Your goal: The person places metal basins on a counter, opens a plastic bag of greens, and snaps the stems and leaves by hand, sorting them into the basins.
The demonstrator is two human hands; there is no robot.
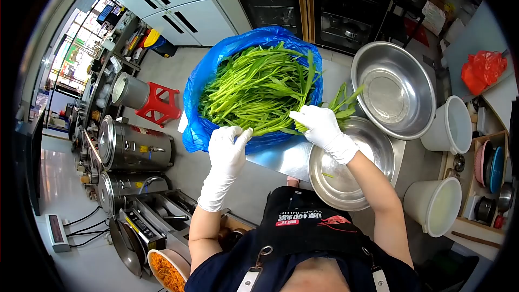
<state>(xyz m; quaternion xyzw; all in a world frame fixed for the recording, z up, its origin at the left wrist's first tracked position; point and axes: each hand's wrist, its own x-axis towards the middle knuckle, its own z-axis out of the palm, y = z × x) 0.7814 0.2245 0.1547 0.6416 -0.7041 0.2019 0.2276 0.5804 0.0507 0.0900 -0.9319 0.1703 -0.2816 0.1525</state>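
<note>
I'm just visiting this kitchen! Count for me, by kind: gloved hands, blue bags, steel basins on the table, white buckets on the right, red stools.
Gloved hands: 2
Blue bag: 1
Steel basins: 2
White buckets: 2
Red stool: 1
Total: 8

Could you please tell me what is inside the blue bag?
The blue bag holds a thick heap of long green stems with narrow leaves. Its bottom, and anything beneath the top layer, is covered by the greens and cannot be seen.
</note>
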